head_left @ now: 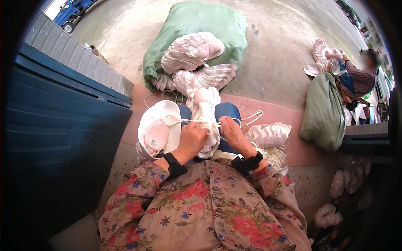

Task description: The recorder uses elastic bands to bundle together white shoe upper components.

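Note:
Between my knees lies a white shoe upper (205,109), its rounded end pointing away from me. A pale cream shoelace (172,120) crosses it, with a loop standing out to the left and loose ends trailing to the right. My left hand (192,137) is closed at the lace over the middle of the upper. Close by on the right, my right hand (234,134) pinches the same lace between thumb and fingers. Beside my left knee rests an opened white upper with a pink insole (156,136) bearing a small label. My fingers partly hide the lacing.
A big green sack (205,19) stands ahead, with stacked pale pink uppers (190,51) on and against it. More nested uppers (269,134) lie right of my knee. A blue door (63,121) borders the left. Another person (360,77) sits far right behind a second green sack (322,111).

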{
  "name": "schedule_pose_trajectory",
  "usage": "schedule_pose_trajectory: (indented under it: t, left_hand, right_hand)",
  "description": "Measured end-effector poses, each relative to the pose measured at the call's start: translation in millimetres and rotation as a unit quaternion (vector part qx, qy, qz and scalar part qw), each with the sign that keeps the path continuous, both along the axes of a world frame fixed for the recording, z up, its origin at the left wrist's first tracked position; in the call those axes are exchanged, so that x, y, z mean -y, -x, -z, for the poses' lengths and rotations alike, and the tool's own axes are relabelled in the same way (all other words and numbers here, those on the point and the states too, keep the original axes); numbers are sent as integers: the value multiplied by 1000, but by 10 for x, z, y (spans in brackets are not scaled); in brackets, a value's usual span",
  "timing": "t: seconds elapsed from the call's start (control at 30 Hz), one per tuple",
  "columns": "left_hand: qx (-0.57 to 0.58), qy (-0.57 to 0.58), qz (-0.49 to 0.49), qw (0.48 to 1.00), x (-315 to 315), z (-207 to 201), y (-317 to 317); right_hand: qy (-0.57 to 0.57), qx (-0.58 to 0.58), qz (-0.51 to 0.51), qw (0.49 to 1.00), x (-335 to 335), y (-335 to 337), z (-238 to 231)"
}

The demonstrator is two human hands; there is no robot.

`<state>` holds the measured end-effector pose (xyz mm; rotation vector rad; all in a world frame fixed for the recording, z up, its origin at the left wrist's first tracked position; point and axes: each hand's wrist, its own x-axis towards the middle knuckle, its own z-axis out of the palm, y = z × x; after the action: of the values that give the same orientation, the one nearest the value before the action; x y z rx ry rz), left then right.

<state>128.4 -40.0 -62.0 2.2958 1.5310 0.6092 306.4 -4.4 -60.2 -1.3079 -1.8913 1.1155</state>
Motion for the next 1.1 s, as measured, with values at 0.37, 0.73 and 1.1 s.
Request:
schedule_pose_trajectory:
  t: [0.37, 0.73, 1.1]
  left_hand:
    - [13, -21, -12, 1000, 217, -123, 61]
    - [43, -34, -10, 998, 195, -109, 52]
    - [102, -2, -104, 989, -63, -66, 219]
  right_hand:
    - [-50, 75, -21, 996, 178, 148, 109]
    - [-90, 88, -1, 992, 193, 287, 174]
    - [-33, 63, 14, 997, 142, 375, 162]
